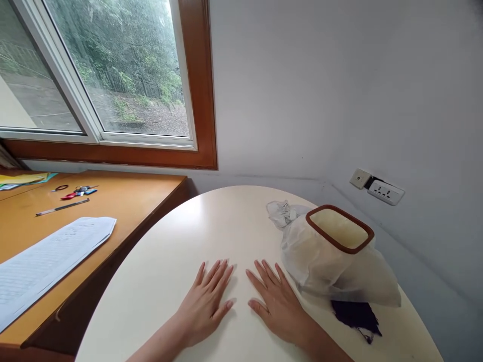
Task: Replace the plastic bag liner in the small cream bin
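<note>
Beside a white wall (287, 90), a rounded cream desk (226, 216) is supporting a person's left hand (209, 297) and right hand (277, 301), both lying palm-down, fingers spread; a brown-rimmed translucent bag (332, 274) is sitting just to their right (a dark purple cloth scrap (353, 315) is showing at its near edge).

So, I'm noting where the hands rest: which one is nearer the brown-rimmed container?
The right hand, palm down beside the whitish bag around the container; the left hand lies farther away, toward the wooden desk.
</note>
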